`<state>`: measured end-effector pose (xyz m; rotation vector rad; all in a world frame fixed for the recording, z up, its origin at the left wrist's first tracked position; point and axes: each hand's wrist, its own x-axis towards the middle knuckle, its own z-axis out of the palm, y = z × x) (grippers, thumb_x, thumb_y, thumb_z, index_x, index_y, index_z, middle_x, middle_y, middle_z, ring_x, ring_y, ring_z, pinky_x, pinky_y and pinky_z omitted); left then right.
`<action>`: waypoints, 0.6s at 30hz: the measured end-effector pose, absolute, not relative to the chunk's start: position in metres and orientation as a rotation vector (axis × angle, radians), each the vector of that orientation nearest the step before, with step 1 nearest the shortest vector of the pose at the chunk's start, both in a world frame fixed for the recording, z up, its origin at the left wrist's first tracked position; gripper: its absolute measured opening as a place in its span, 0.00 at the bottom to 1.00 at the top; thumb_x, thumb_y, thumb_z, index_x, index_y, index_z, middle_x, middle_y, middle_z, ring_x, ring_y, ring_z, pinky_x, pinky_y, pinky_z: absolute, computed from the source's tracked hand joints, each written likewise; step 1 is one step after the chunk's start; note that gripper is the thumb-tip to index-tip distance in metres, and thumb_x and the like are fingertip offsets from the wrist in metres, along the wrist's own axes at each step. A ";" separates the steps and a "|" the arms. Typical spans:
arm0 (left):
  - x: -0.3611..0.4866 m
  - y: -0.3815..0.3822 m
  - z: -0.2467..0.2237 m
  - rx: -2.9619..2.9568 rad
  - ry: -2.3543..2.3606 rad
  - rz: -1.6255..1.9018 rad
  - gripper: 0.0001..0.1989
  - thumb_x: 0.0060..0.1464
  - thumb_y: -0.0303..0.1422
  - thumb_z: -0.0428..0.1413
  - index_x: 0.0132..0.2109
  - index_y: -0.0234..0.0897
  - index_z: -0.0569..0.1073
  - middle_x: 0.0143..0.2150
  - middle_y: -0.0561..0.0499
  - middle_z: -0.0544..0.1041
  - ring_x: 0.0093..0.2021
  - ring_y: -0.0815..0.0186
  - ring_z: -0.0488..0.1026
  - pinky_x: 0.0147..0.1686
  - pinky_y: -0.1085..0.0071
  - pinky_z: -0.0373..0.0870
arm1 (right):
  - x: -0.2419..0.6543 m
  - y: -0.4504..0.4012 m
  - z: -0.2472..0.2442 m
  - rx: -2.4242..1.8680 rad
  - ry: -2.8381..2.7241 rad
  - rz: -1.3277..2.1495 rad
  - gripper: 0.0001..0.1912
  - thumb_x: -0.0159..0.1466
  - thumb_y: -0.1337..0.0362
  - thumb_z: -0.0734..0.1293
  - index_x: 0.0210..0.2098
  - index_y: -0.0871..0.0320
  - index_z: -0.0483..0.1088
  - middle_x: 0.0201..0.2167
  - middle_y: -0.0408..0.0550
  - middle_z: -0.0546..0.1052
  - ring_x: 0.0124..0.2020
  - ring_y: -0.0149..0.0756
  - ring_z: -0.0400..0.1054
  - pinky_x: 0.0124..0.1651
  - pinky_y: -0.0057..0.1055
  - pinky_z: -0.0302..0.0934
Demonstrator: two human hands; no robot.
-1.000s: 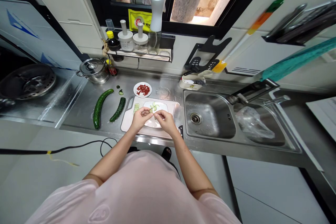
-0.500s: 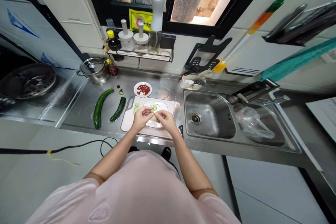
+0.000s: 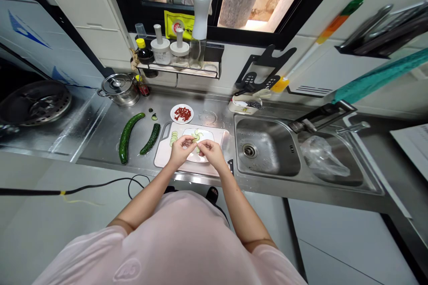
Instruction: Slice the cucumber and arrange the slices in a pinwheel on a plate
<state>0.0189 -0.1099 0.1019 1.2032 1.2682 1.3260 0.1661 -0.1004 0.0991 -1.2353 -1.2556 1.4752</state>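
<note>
Over a white plate on the pink cutting board, my left hand and my right hand meet at the fingertips. Both are closed in a pinch on a thin cucumber slice, partly hidden by the fingers. Several pale green slices lie on the plate behind the hands. A short row of cucumber slices rests on the board's left part. Left of the board lie a shorter cucumber and a longer one.
Behind the board stands a small plate of chopped red pieces. A lidded pot is at the back left. To the right is the sink. A knife handle shows at the board's right edge. Small cucumber scraps lie behind the cucumbers.
The fingertips of both hands have shifted very slightly over the plate. Everything else looks the same.
</note>
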 end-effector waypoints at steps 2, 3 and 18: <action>0.019 -0.110 0.103 1.227 1.280 1.326 0.11 0.43 0.34 0.63 0.36 0.36 0.75 0.29 0.52 0.73 0.30 0.70 0.68 0.33 0.73 0.65 | 0.166 -0.100 0.100 -1.236 -1.255 1.482 0.19 0.52 0.48 0.70 0.28 0.59 0.69 0.21 0.42 0.72 0.19 0.28 0.65 0.24 0.27 0.63; 0.019 -0.110 0.103 1.238 1.286 1.325 0.11 0.44 0.34 0.63 0.37 0.36 0.75 0.29 0.52 0.73 0.30 0.70 0.69 0.34 0.73 0.65 | 0.166 -0.100 0.101 -1.238 -1.253 1.484 0.19 0.52 0.48 0.70 0.28 0.59 0.69 0.21 0.42 0.72 0.19 0.28 0.65 0.24 0.27 0.62; 0.018 -0.109 0.092 1.353 1.305 1.318 0.14 0.48 0.35 0.60 0.42 0.34 0.74 0.32 0.51 0.75 0.32 0.71 0.70 0.35 0.74 0.68 | 0.164 -0.100 0.096 -1.252 -1.224 1.514 0.20 0.51 0.48 0.69 0.28 0.61 0.68 0.19 0.41 0.71 0.18 0.27 0.64 0.24 0.25 0.61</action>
